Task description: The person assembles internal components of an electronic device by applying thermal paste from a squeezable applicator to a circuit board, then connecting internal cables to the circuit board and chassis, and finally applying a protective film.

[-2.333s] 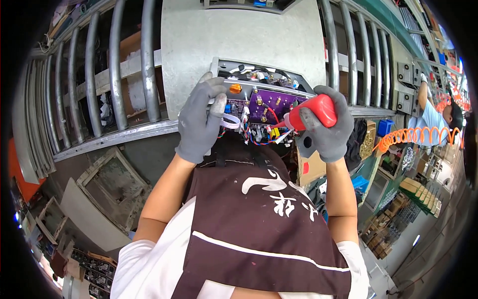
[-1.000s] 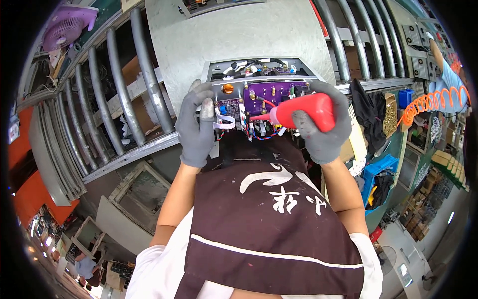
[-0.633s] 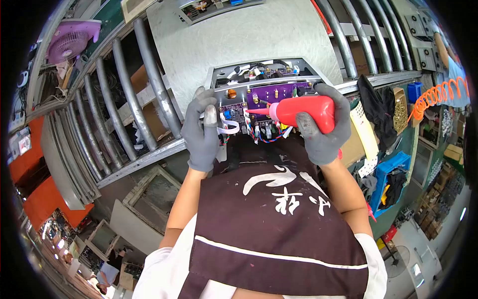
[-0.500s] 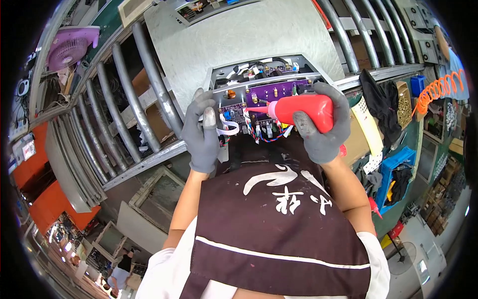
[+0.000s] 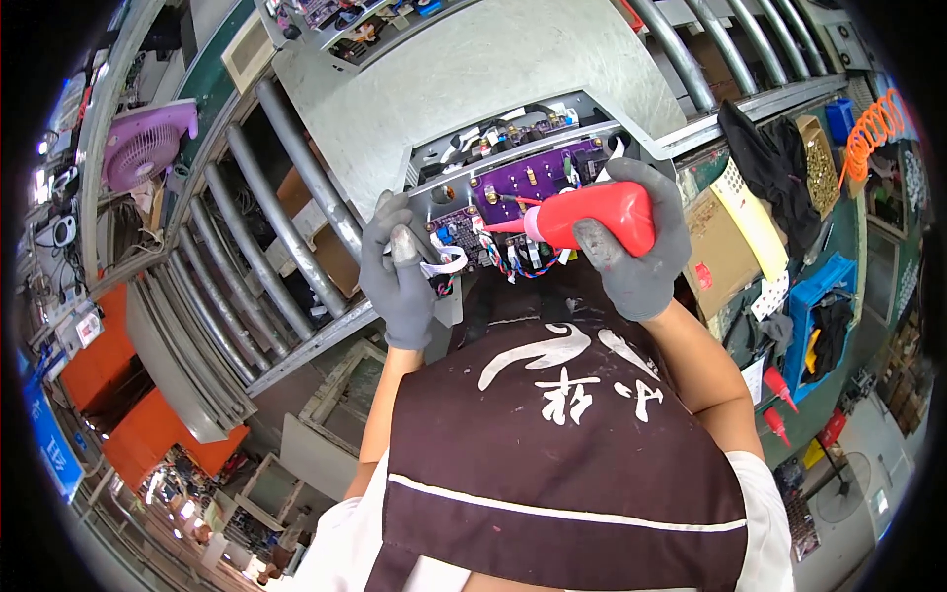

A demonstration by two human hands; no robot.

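Observation:
My right hand (image 5: 636,242), in a grey glove, is wrapped around a red squeeze bottle (image 5: 602,217). The bottle lies nearly level, its thin red nozzle pointing left. The nozzle tip is at a white connector with wires (image 5: 480,226) on a purple circuit board (image 5: 533,180). That board sits in an open grey metal chassis (image 5: 513,153), with twisted coloured wires along its near side. Beside the chassis's left end is my left hand (image 5: 400,276), also gloved. Its thumb and fingers are apart and hold nothing visible; some fingertips are partly hidden.
Under the chassis lies a grey metal plate (image 5: 473,64), with steel rollers (image 5: 286,207) on both sides. A second chassis (image 5: 370,30) stands at the far edge. To the right are a blue bin (image 5: 824,306), an orange coiled hose (image 5: 873,133) and red bottles (image 5: 779,390). A purple fan (image 5: 146,153) stands far left.
The whole view has swung slightly, showing more of the far chassis and the bottles at right. Both hands stay nearly in place; the red bottle's nozzle remains at the white connector.

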